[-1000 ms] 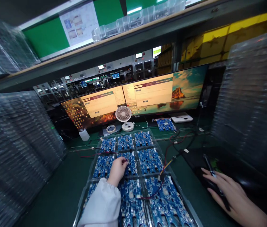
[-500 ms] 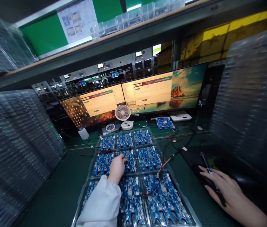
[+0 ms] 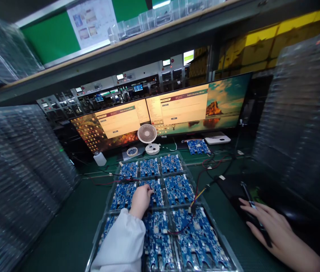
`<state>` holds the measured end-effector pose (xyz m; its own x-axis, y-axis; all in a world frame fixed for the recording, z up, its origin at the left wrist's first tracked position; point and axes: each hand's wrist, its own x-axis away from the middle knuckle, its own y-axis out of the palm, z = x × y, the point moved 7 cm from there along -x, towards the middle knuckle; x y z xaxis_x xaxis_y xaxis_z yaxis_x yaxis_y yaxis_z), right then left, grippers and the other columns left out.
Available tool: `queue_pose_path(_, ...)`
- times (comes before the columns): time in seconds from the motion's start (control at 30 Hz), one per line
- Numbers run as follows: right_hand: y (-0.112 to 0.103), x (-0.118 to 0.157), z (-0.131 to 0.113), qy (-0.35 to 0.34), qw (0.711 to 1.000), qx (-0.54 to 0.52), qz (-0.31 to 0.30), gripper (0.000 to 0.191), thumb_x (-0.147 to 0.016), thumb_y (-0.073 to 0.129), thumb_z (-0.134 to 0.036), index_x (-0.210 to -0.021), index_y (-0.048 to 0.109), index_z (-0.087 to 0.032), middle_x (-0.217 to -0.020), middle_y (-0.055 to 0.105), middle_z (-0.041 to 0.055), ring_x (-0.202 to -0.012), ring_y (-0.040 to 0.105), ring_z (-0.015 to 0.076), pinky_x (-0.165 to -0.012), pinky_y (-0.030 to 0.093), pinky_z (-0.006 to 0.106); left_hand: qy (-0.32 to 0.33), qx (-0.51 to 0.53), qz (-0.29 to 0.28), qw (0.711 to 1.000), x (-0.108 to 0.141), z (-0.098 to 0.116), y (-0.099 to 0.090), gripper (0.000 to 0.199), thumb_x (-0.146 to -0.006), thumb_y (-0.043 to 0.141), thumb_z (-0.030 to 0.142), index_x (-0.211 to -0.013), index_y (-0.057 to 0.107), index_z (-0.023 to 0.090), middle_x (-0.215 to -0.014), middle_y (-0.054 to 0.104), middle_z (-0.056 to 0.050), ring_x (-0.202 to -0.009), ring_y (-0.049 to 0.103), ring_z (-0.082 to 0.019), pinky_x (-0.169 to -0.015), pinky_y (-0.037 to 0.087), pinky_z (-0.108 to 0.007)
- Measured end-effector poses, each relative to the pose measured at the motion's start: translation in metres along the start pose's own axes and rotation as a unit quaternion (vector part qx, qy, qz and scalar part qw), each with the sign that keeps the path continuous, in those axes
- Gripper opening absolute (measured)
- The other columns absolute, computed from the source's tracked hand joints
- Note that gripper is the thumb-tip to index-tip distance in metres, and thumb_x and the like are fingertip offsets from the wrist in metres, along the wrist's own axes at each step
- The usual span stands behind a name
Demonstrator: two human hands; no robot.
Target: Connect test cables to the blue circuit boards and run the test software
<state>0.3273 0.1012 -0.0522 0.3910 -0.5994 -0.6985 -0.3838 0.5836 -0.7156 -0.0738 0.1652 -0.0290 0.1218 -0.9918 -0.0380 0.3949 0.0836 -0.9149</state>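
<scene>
My left hand (image 3: 141, 199), in a white sleeve (image 3: 123, 241), is closed at the middle circuit board (image 3: 156, 192) of a clear tray (image 3: 235, 260). Its thumb and fingertips are pinched together. A dark red cable (image 3: 106, 183) runs to the fingers, but what they grip is too small to make out. At the right, my right hand (image 3: 270, 224) has a black pen-like tool (image 3: 245, 189) between its fingers. That hand rests low over a dark pad (image 3: 230, 185); the surface under its palm is hidden.
Tall stacks of clear trays stand left (image 3: 21, 173) and right (image 3: 293, 113). Behind the board tray are a small white fan (image 3: 147, 134), a tape roll (image 3: 132, 152), a white bottle (image 3: 99, 159) and two monitors. Loose cables with connectors (image 3: 193, 209) cross the tray's right side.
</scene>
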Motion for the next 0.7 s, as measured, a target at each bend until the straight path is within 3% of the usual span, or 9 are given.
queue_pose_path(0.7,0.0072,0.0073,0.006,0.012,0.999,-0.003,-0.032,0.035,-0.088,0.049,-0.041,-0.119,0.056,-0.027,-0.117,0.069,0.0064,-0.103,0.065,0.0263,-0.077,0.057,0.042,0.013,-0.007,-0.024,1.0,0.0003,0.0002,0.0024,0.015,-0.088,0.056,0.022,-0.079,0.067,0.019,-0.088,0.073,-0.006,-0.084,0.065,-0.019,-0.072,0.039,-0.026)
